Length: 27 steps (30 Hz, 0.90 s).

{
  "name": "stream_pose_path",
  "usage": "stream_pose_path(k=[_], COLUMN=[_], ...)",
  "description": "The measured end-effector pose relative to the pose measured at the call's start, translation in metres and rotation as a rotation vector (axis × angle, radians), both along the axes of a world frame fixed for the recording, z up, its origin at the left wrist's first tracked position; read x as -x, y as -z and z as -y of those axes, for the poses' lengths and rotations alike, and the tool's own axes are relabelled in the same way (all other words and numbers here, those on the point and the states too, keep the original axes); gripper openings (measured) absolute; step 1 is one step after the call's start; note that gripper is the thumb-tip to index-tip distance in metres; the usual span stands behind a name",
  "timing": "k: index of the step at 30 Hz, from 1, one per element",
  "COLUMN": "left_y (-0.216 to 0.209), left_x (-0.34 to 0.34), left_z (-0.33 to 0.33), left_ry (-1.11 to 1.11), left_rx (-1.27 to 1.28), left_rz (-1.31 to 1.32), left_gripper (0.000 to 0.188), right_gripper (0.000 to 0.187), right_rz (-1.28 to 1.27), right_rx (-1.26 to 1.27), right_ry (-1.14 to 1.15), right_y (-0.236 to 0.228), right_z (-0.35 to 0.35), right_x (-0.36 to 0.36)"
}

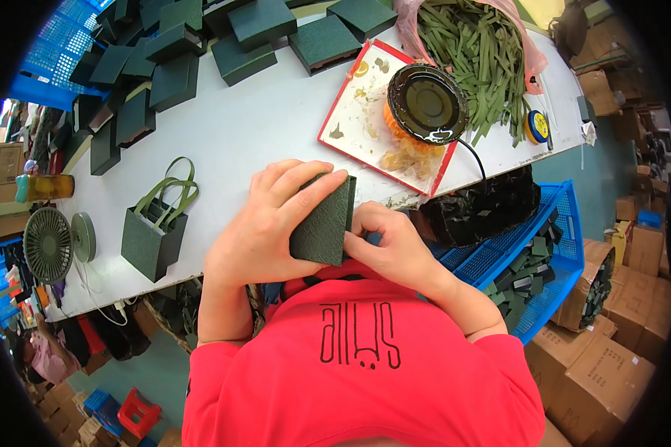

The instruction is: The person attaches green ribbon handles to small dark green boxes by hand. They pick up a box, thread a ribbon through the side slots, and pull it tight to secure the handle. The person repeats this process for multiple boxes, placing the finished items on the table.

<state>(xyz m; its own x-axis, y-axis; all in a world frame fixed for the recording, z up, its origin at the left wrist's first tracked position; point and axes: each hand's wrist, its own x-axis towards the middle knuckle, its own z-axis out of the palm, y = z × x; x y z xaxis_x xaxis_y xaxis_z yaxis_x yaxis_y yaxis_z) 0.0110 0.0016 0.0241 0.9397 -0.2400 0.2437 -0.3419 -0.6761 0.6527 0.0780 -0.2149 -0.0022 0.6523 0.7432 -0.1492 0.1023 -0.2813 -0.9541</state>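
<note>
A dark green textured box (pixel 322 221) is held upright in front of my chest. My left hand (pixel 257 220) is closed round it, the thumb along the near edge and the fingers over the top. At the box's right side is my right hand (pixel 397 242), its fingers curled and thumb pressed inward against the edge. Whatever its fingertips pinch is hidden. To the left on the white table (pixel 224 119) stands a small green box-shaped bag (pixel 150 242) with two ribbon handles. Beyond my right hand, a round black pot (pixel 428 103) with dark liquid sits on a stained, red-edged board (pixel 348 112).
Several green boxes (pixel 261 24) are strewn along the table's far side. Green ribbon strips (pixel 473 67) fill a pink bag at the far right, near a blue-yellow tape roll (pixel 537 127). A fan (pixel 48 244) stands left. Blue crate (pixel 570 246) and cartons (pixel 600 372) lie right.
</note>
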Motion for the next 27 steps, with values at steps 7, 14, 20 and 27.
stream_pose_path(k=[7,14,20,27], left_y=[0.000,0.006,0.005,0.005], left_x=[0.001,0.002,-0.003,0.006], left_z=[-0.002,-0.009,-0.001,0.000], left_ry=[-0.044,-0.116,-0.076,-0.080], left_rx=[0.002,0.149,0.143,0.117], left_rz=[0.000,0.074,0.116,0.025], left_gripper=[0.095,0.102,0.102,0.097], right_gripper=[0.022,0.017,0.036,0.040], right_rz=[0.002,-0.378,-0.789,-0.927], right_rx=[-0.105,-0.164,-0.067,-0.687], right_ry=[-0.036,0.223,-0.120,0.580], right_y=[0.005,-0.025,0.000,0.027], right_z=[0.002,0.029,0.024,0.046], right_x=[-0.006,0.005,0.006,0.008])
